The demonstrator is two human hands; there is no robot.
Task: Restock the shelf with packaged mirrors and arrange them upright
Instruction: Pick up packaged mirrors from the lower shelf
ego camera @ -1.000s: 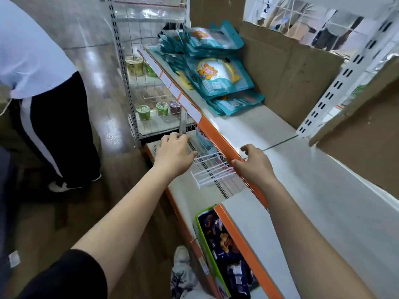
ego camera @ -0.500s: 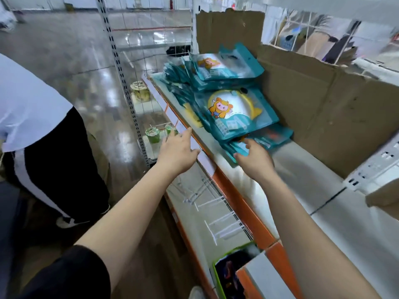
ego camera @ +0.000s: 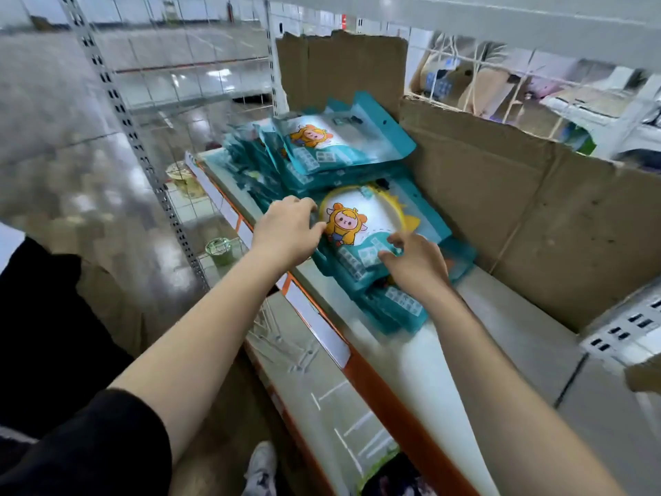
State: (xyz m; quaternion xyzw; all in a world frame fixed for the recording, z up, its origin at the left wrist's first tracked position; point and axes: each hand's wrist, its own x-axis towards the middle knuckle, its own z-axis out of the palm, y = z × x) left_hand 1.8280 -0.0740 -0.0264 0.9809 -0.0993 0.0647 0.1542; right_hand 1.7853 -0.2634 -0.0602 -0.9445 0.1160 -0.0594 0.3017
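On the white shelf (ego camera: 500,334), the mirror packet (ego camera: 361,223) is clasped at 2 edges by the left grip (ego camera: 286,230) and right grip (ego camera: 416,261), and should be tipped upright evenly.

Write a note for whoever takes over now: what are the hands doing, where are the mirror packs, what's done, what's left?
The left hand grips the left edge of the front pack.
The right hand pinches its lower edge.
The front pack lies slanted on a heap of teal packs on the shelf, beside the cardboard.
Done: the packs are on the shelf.
Left: the packs in view lie flat or slanted, so stand them upright.
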